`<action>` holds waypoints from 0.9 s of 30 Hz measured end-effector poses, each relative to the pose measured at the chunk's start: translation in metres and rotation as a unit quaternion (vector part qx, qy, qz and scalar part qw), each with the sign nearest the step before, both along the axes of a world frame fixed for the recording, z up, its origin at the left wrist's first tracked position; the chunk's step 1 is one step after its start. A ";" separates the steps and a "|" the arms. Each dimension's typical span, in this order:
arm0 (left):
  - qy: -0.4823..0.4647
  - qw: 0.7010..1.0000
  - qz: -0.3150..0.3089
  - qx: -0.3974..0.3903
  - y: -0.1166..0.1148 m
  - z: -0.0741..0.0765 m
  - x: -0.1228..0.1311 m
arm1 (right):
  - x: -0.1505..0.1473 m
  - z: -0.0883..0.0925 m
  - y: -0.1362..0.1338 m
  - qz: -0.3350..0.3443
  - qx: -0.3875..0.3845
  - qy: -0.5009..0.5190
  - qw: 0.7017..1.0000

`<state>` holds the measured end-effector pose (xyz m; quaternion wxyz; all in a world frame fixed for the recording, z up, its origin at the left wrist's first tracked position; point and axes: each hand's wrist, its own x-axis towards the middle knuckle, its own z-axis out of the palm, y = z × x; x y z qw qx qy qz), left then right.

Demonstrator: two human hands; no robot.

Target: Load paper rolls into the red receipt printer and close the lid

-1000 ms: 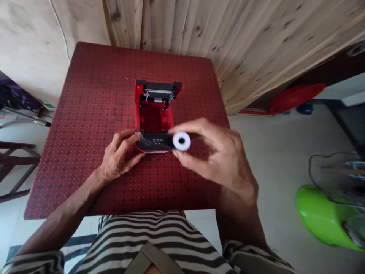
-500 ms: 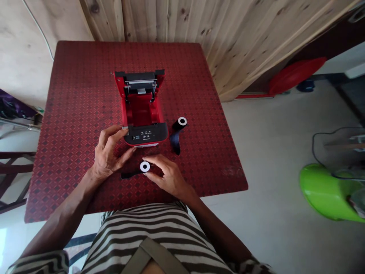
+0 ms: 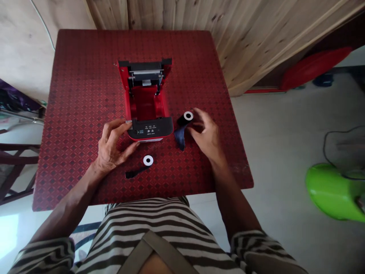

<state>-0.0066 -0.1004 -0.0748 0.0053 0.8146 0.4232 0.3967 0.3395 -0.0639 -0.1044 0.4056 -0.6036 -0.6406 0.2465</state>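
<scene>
A red and black printer (image 3: pixel 151 128) stands on the table with its lid raised and its red inner bay bare. My left hand (image 3: pixel 112 146) rests at the printer's front left corner, fingertips on the grey tab there and thumb by the lower front edge. Right of the printer a black roll with a white end (image 3: pixel 185 118) has a loose dark strip hanging toward the front. My right hand (image 3: pixel 207 135) is at that roll's right side, fingers apart around its edge. A second roll (image 3: pixel 148 160) lies in front of the printer, its dark strip trailing left.
The red patterned table (image 3: pixel 85 76) meets a wooden plank wall (image 3: pixel 176 15) at the back. On the floor at the right is a green basin (image 3: pixel 330 192). Dark chair parts (image 3: pixel 17 167) stand at the left.
My right hand has let go of the front roll and moved right and away from me to the other roll. My left hand remains at the printer's corner. The view has shifted slightly.
</scene>
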 end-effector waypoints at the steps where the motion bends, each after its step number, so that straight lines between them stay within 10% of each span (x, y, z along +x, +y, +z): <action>1: -0.002 1.000 -0.001 -0.004 0.000 0.000 0.000 | -0.002 -0.008 0.008 0.007 0.001 0.004 1.000; 7: -0.007 1.000 -0.003 -0.010 0.000 0.001 0.000 | -0.015 -0.010 0.016 -0.004 0.006 0.047 0.999; 16: -0.006 1.000 0.004 -0.028 -0.001 0.001 0.000 | -0.052 0.135 0.005 0.258 0.142 -0.150 0.944; 27: -0.005 0.999 0.007 -0.031 -0.003 -0.002 -0.001 | -0.115 0.074 0.066 0.300 0.148 -0.234 0.913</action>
